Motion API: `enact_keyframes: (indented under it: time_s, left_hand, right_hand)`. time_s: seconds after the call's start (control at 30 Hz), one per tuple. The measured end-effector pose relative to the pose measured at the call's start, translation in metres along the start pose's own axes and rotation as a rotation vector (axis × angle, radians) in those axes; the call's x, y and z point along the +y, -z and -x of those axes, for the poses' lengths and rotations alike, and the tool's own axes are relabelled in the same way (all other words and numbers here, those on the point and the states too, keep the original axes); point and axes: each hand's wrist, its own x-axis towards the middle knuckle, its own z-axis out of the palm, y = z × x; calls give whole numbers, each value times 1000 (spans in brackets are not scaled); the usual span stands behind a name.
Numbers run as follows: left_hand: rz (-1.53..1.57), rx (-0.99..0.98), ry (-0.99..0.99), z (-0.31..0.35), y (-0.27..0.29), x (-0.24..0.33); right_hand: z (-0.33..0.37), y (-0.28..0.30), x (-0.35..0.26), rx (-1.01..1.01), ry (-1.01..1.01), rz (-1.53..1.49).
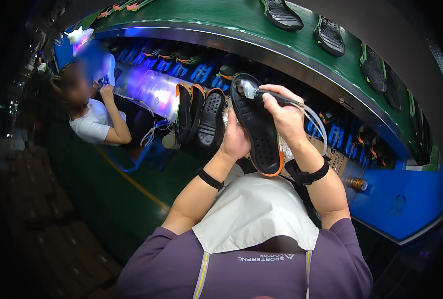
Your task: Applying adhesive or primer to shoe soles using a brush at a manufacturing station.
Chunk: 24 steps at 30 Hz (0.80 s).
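Inspection finds one long black sole with an orange rim at its near end and a cluster of small holes [268, 149] held up in front of the person's body, tilted, its far end pointing away and its near end just above the pale white apron [261, 212]. The left hand [235, 141] supports the sole along its left edge; the thumb side is visible, the fingertips are hidden behind the piece, and their exact spread cannot be told. The right hand [287, 113] has thumb and fingers closed around a slim black-handled applicator with a whitish head [249, 90], that head lying at the upper face of the sole near its far end. A clear flexible tube [322, 128] runs from the handle past the right forearm. A black band is worn at each wrist. Just left of the left hand stands a black perforated sole [211, 115], with two black soles edged in orange [183, 112] beside it. Beyond, a green bench surface with a metal edge [221, 17] carries further dark soles [329, 36]. A gold-coloured can [357, 184] lies to the right, near a blue panel [401, 207]. At left sits a co-worker in a white shirt [93, 122], one arm raised.
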Motion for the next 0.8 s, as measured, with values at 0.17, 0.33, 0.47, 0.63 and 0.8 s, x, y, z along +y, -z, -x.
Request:
enact_keyframes:
  time_s: [0.17, 0.33, 0.47, 0.63, 0.8]
  left_hand:
    - [-110, -8, -139, -11, 22, 8]
    - [-5, 42, -151, -10, 21, 30]
    - [0, -50, -146, -8, 7, 22]
    - [-136, -13, -95, 3, -15, -3]
    - [-48, -134, -10, 1, -10, 18]
  right_hand:
    - [25, 16, -5, -300, 222, 487]
    - [42, 53, -45, -805, 46, 711]
    - [25, 40, -45, -339, 55, 380]
    - [7, 10, -21, -74, 330, 243]
    - [-4, 30, -38, -552, 225, 124]
